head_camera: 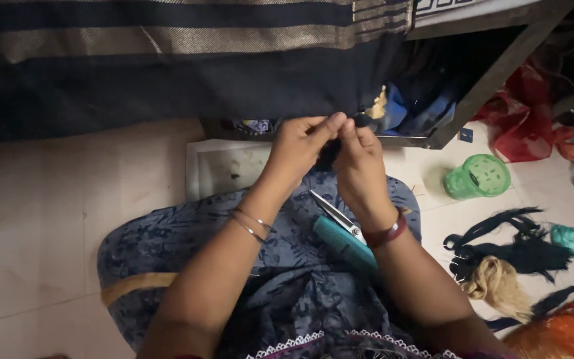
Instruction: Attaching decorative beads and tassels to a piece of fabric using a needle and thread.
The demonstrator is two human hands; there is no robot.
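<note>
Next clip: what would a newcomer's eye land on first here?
Both hands, the left hand and right hand, meet at centre, pinching the edge of a dark cloth with gold bands hanging across the top. A teal comb and small scissors lie on the lap; a green cup lies tipped on the floor at right.

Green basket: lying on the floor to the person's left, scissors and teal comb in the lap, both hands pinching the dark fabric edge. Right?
Not quite. The head view shows the green basket on the floor to the person's right, not left. The rest holds: scissors and teal comb lie in the lap, and the left hand and right hand pinch the dark fabric edge.
</note>
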